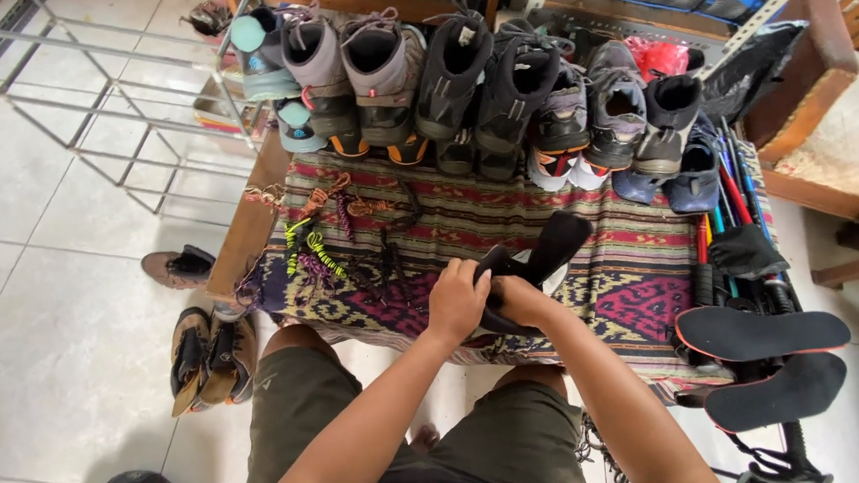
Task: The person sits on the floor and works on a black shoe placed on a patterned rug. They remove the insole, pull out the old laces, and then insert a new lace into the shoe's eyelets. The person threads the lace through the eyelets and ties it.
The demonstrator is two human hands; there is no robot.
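left hand [456, 303]: fingers curled over the near end of a black insole [537, 261], gripping it from the left, knuckles up.
right hand [517, 300]: just right of the left, touching it, closed on the same insole from the other side; fingertips hidden under the dark material, so exact finger spread can't be told.
black insole: held in both hands, raised a little above the cloth, long end pointing up and right toward the shoe row. looks folded or doubled at the gripped end, can't tell which.
woven cloth [506, 214]: striped and patterned, red, purple and cream, covers the low wooden table [241, 235] in front of the person.
laces [328, 241]: loose bunch on the left part of the cloth, yellow-green, orange, purple and dark ones, well left of the hands.
shoe row [481, 94]: hiking shoes and boots packed side by side along the far edge of the cloth, grey, black, purple, some with orange soles.
spare insoles [762, 333]: two black ones with red-orange edging at the right end of the table, lying over poles and dark gear, apart from the hands.
trekking poles [736, 194]: red and blue, along the right edge of the cloth.
floor shoes [207, 353]: brown pair on the tile floor left of the person's knee, one more brown shoe [180, 267] beyond it.
metal rack [114, 101]: bare frame, top left on the tiles.
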